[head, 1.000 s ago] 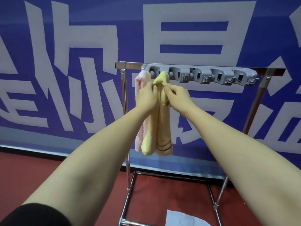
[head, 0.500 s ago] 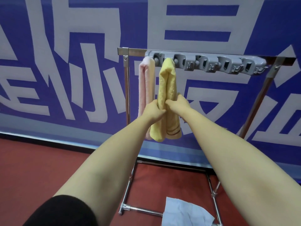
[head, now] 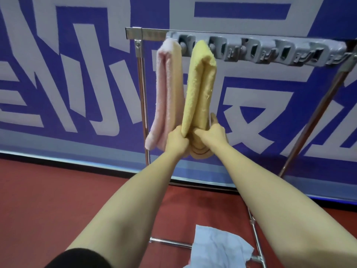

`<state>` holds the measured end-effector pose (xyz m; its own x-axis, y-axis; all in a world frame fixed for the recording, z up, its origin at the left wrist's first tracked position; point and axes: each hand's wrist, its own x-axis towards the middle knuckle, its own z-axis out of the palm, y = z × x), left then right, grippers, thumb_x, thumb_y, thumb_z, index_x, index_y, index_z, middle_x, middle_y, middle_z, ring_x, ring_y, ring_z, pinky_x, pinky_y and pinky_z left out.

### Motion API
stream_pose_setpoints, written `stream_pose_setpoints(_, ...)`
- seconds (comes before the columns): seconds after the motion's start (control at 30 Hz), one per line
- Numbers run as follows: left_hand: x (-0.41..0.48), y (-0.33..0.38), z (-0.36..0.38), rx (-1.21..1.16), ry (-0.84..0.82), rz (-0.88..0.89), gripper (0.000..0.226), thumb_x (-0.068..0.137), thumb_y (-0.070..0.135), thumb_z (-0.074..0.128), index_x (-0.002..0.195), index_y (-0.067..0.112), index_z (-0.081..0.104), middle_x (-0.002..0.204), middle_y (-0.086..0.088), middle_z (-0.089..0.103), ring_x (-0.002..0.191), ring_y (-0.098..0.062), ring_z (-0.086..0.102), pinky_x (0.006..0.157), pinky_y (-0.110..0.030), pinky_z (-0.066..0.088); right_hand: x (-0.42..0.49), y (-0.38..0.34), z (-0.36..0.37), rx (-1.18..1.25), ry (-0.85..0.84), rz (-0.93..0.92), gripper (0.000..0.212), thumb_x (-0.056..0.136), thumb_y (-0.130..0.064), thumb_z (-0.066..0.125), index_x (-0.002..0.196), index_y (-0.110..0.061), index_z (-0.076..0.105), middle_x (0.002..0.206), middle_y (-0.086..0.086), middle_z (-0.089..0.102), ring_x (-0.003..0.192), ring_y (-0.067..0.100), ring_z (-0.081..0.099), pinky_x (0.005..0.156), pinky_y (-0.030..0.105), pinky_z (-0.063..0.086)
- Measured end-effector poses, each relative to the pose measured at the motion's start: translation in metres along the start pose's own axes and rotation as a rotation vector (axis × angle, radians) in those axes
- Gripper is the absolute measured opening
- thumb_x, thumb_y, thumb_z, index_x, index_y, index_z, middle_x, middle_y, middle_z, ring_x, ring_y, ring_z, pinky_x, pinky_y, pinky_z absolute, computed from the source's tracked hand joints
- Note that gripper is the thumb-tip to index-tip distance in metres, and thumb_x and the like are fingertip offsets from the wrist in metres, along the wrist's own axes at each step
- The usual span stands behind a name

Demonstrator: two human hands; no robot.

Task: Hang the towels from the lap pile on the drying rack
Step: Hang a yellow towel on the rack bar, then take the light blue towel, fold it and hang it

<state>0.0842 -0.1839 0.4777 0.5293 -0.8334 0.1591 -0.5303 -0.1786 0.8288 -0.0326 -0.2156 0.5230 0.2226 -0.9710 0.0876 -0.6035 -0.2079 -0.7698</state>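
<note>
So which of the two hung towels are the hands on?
The yellow towel, right of the two: the left hand and right hand both grip its lower end. The pink towel hangs beside it.

Fluffy terry yellow towel [head: 200,89] & pink towel [head: 168,93]; shiny metal rack [head: 142,89], matt grey plastic clips [head: 257,53]

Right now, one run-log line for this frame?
yellow towel on rack | left hand grips low | right hand grips low | pink towel alongside

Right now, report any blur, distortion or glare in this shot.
Head view: the wide-angle lens bends the drying rack bar and swells the forearms; whole frame slightly soft, yellow towel texture readable; flat light, faint glints on rack poles, no hard shadows.
</note>
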Motion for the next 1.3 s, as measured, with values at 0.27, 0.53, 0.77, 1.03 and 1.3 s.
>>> stream_pose_setpoints(0.27,0.005,-0.019,0.02,-0.236,0.021,-0.08,0.022,0.098,0.01,0.044,0.109,0.017,0.061,0.091,0.009,0.059,0.078,-0.006,0.053,0.063,-0.005,0.04,0.0,0.023,0.012,-0.091,0.154,0.002,0.041,0.089,-0.016,0.044,0.13,-0.019,0.048,0.105,0.013,0.064,0.096,0.034,0.059,0.077,0.036,0.047)
stream_pose_setpoints(0.53,0.003,-0.027,0.027,-0.095,-0.113,-0.007,0.027,0.089,0.01,0.036,0.106,0.01,0.057,0.1,-0.007,0.064,0.084,-0.018,0.054,0.06,-0.02,0.037,-0.011,0.025,0.025,-0.118,-0.071,-0.06,0.039,0.089,-0.014,0.049,0.128,-0.012,0.047,0.104,0.017,0.063,0.095,0.038,0.06,0.074,0.035,0.049)
stream_pose_setpoints(0.77,-0.022,-0.027,0.002,-0.012,-0.417,0.009,0.053,0.075,-0.001,0.053,0.126,0.012,0.053,0.106,-0.007,0.063,0.094,-0.02,0.056,0.077,-0.038,0.052,-0.027,0.032,0.02,-0.003,-0.466,-0.066,0.089,0.081,0.001,0.06,0.15,-0.03,0.014,0.12,0.005,0.059,0.107,0.022,0.058,0.088,0.035,0.053)
stream_pose_setpoints(1.03,-0.084,-0.051,-0.022,0.031,-0.464,-0.209,0.089,0.082,-0.001,0.069,0.153,0.014,0.017,0.154,-0.011,0.03,0.135,-0.026,0.042,0.106,-0.038,0.041,-0.071,0.067,-0.002,-0.054,-0.483,0.038,0.098,0.081,0.002,0.063,0.153,-0.034,0.006,0.151,0.003,0.035,0.126,0.022,0.049,0.091,0.031,0.047)
stream_pose_setpoints(1.3,-0.154,-0.064,-0.007,0.046,-0.49,-0.215,0.081,0.083,0.002,0.069,0.151,0.008,0.025,0.15,-0.012,0.038,0.124,-0.027,0.052,0.099,-0.033,0.044,-0.14,0.129,0.007,0.142,-0.459,0.177,0.071,0.088,-0.014,0.066,0.15,-0.016,0.029,0.152,0.01,0.037,0.136,0.018,0.042,0.104,0.028,0.038)
